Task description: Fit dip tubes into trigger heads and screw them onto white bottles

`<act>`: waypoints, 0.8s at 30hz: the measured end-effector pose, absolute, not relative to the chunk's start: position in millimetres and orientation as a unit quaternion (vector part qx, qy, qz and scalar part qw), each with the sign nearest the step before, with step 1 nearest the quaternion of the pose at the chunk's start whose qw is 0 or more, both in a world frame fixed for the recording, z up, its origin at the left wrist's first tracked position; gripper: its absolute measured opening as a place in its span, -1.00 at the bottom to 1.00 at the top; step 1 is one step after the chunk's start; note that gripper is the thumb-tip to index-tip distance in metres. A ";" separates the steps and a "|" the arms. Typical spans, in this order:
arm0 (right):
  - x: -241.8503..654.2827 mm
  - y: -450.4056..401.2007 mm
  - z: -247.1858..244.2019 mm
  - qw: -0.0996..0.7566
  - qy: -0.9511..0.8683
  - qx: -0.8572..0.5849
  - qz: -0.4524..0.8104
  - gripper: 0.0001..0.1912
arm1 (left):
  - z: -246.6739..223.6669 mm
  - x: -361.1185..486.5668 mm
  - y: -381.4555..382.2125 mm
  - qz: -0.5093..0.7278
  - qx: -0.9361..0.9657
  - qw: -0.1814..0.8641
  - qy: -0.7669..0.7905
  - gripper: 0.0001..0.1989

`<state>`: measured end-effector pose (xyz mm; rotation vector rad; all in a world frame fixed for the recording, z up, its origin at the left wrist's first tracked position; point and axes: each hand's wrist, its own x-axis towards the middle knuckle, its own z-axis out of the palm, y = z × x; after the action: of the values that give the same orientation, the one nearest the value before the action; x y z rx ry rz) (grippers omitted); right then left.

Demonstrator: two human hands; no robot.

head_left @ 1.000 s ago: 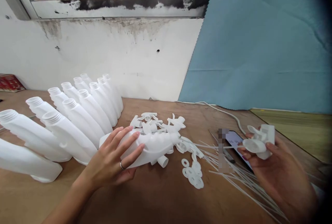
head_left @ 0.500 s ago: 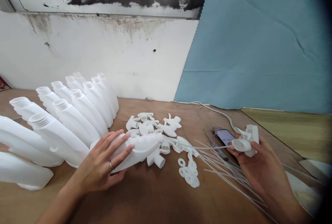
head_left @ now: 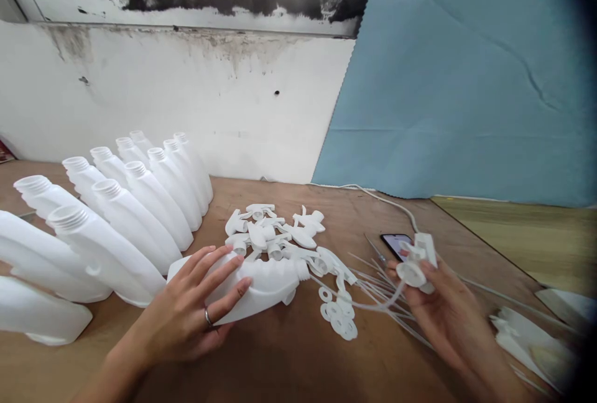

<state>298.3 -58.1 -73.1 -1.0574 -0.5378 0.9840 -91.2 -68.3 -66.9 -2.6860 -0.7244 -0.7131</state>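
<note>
My left hand point(head_left: 205, 303) is wrapped over a white plastic bottle point(head_left: 265, 288), which is tilted on its side with its neck to the right. In my right hand point(head_left: 433, 303) is a white trigger sprayer head point(head_left: 415, 266), its collar facing left. A thin dip tube point(head_left: 368, 306) bends from the sprayer head across to the bottle's mouth, its end at or inside the neck. Behind the bottle lie several loose white sprayer heads point(head_left: 265, 232). White ring washers point(head_left: 338, 316) are heaped between my hands, beside a bundle of thin tubes point(head_left: 380, 285).
Several open white bottles point(head_left: 135, 216) stand in rows at the left. A phone point(head_left: 396, 244) and a pointed tool point(head_left: 375, 250) lie behind my right hand. A cable point(head_left: 396, 205) runs along the back, below a blue cloth point(head_left: 457, 92). White scraps point(head_left: 527, 341) lie at the right.
My right hand has moved left and slightly down with the sprayer head, and the once straight tube now bows. The bottle has shifted slightly right and down under my left hand.
</note>
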 end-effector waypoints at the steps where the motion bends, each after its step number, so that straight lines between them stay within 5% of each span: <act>1: 300.6 -57.5 -72.3 0.729 -0.246 -0.474 0.428 -0.50 | -66.3 -91.8 -68.4 -0.245 -0.927 0.135 -0.249 -0.44; 7: 289.4 -61.1 -73.9 0.751 -0.301 -0.447 0.381 -0.53 | -66.7 -82.9 -73.6 -0.226 -0.939 0.128 -0.226 -0.42; 15: 232.5 -94.1 -101.9 0.547 -0.444 -0.480 0.523 -0.54 | -75.2 -66.6 -81.6 -0.217 -0.943 0.131 -0.214 -0.41; 24: 233.1 -103.0 -101.0 0.499 -0.465 -0.481 0.551 -0.41 | -81.3 -62.3 -82.6 -0.227 -0.942 0.120 -0.216 -0.45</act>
<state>233.1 -103.0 -101.0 -1.1627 -1.1241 1.3329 -62.3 -82.6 -81.3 -2.7524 -0.6321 -0.6634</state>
